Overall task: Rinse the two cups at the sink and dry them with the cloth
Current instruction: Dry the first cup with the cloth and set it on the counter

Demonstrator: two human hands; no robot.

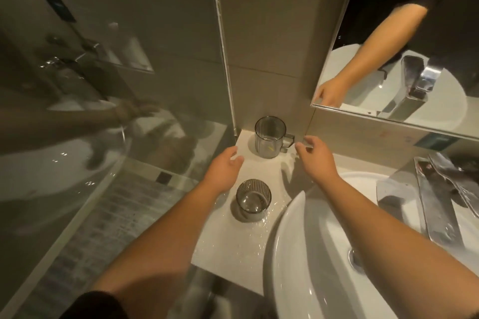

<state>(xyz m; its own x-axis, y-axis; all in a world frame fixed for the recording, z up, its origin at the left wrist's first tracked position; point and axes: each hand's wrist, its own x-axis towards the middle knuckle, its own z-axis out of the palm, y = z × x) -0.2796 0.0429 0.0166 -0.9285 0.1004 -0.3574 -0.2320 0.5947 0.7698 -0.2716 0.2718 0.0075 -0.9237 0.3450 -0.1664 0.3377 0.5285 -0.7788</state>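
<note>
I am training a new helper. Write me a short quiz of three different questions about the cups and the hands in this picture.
1. True or false: the handled cup stands nearer the wall than the ribbed cup.
2. Which hand is closest to the cup handle? A) left hand B) right hand
3. Fill in: both cups stand on the ___, not in the sink.

Key: 1 true; 2 B; 3 counter.
</note>
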